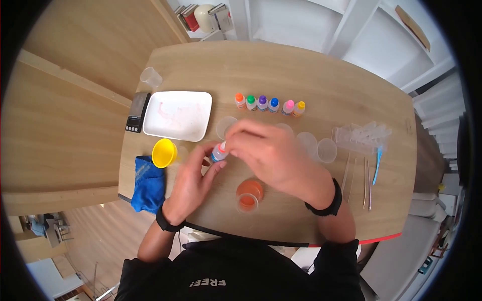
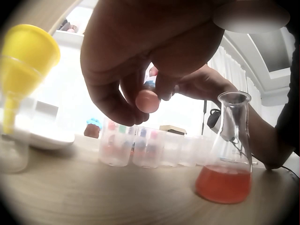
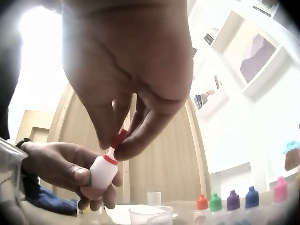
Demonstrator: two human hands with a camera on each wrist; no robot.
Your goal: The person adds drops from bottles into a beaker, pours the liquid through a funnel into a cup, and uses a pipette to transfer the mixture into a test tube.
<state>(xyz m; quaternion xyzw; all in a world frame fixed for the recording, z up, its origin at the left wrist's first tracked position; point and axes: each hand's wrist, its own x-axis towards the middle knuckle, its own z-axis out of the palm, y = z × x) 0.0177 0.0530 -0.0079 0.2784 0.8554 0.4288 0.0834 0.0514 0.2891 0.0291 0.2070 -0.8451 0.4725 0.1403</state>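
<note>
My left hand (image 1: 190, 183) grips a small white dropper bottle (image 3: 103, 172) with a red collar, holding it tilted above the table. At its tip, my right hand (image 1: 273, 153) pinches a red cap (image 3: 119, 138) between thumb and fingers; the pale nozzle shows between cap and collar. In the left wrist view the rounded base of the bottle points toward the camera. Below the hands, near the front edge, stands a glass conical flask (image 2: 226, 185) with orange-red liquid in its bottom.
Several dropper bottles with coloured caps (image 1: 262, 100) line the back. Clear plastic cups (image 1: 327, 150) stand around the right hand. To the left are a white tray (image 1: 201, 134), a scale (image 1: 136, 113), a yellow funnel (image 1: 164, 153) and a blue cloth (image 1: 149, 185). Stirring rods (image 1: 369, 185) and a tube rack (image 1: 346, 135) lie right.
</note>
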